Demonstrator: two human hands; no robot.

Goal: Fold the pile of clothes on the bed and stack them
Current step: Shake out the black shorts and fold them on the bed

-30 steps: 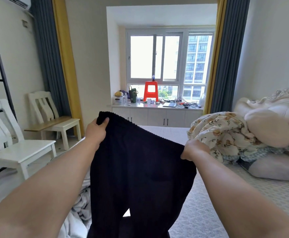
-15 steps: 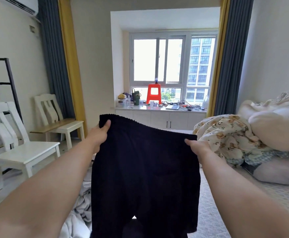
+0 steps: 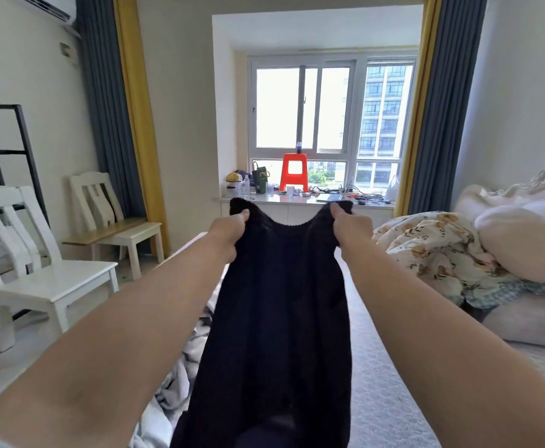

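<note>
The dark garment (image 3: pixel 280 318), spread wide a moment ago, now hangs narrowed above the bed (image 3: pixel 394 399), its top corners pinched by the left hand (image 3: pixel 229 232) and right hand (image 3: pixel 348 226), brought closer together, suggesting a lengthwise fold is starting.

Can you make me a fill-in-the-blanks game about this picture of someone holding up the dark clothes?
1. The left hand and the right hand each grip a top corner of the ____-coloured garment.
2. On the window counter stands a stool coloured ____.
3. The white chairs stand on the person's ____ side.
4. The floral quilt is bunched up on the ____.

Missing words: dark; red; left; bed
</note>
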